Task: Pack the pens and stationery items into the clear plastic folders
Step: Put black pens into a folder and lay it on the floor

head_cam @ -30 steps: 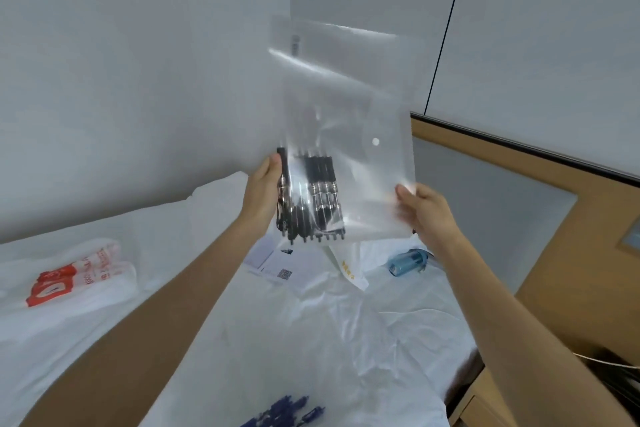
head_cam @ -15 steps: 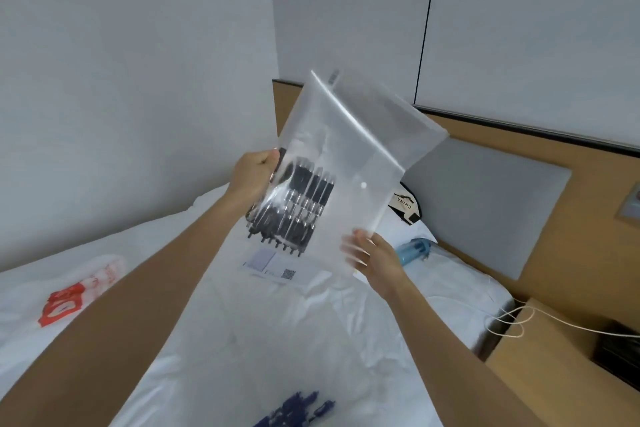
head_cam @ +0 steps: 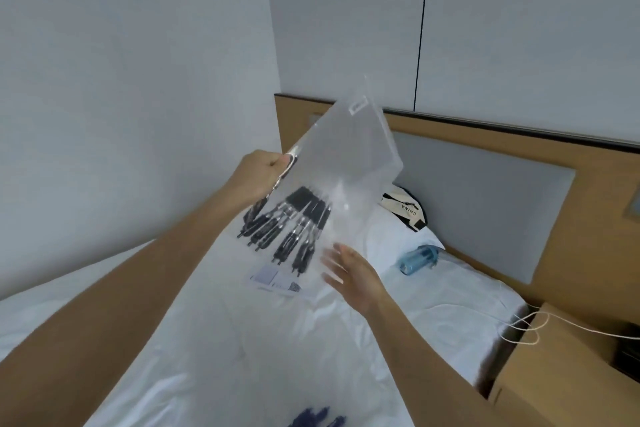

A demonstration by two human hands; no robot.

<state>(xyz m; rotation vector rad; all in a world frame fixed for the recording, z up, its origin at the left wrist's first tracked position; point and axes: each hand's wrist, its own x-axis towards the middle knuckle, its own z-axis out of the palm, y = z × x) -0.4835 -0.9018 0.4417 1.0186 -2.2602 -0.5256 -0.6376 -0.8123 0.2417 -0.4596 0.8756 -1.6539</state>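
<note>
A clear plastic folder (head_cam: 349,163) hangs tilted above the white bed, its top corner leaning to the right. Several black pens (head_cam: 291,229) lie bunched in its lower left part. My left hand (head_cam: 263,177) pinches the folder's left edge. My right hand (head_cam: 353,270) is below the folder's lower right corner, fingers spread and blurred; whether it touches the plastic I cannot tell. A few blue pens (head_cam: 317,418) lie on the sheet at the bottom edge of the view.
A paper slip with a QR code (head_cam: 277,282) lies on the white sheet (head_cam: 242,340) under the folder. A blue bottle (head_cam: 417,258) and a black-and-white bag (head_cam: 403,206) rest near the headboard (head_cam: 485,191). A wooden nightstand (head_cam: 561,367) with a white cable stands at the right.
The folder has tilted over and dropped lower. My right hand has let go of its right edge and now hovers spread under the lower corner. The view has swung right.
</note>
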